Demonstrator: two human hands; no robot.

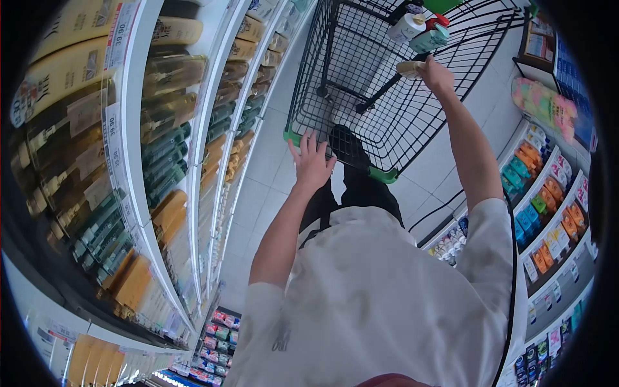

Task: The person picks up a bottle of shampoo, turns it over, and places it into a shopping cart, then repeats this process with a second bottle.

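Over the basket of a black wire shopping cart (380, 138), my right hand (437, 79) is closed on a pale yellow bottle (410, 69) seen nearly end-on. Beyond it, at the cart's far end, lie a white bottle (406, 29) and a light green bottle (430, 40) with a red top. Fingers spread, my left hand (313, 162) rests at the cart's near left corner, by the green end piece (294, 138). It holds nothing that shows.
Along the left rise shelves (132, 129) with yellow, amber and green bottles and price tags. On the right are more shelves (548, 213) with colourful packs, and a pastel plush-like bundle (545, 108). Pale floor tiles (267, 161) run between shelf and cart.
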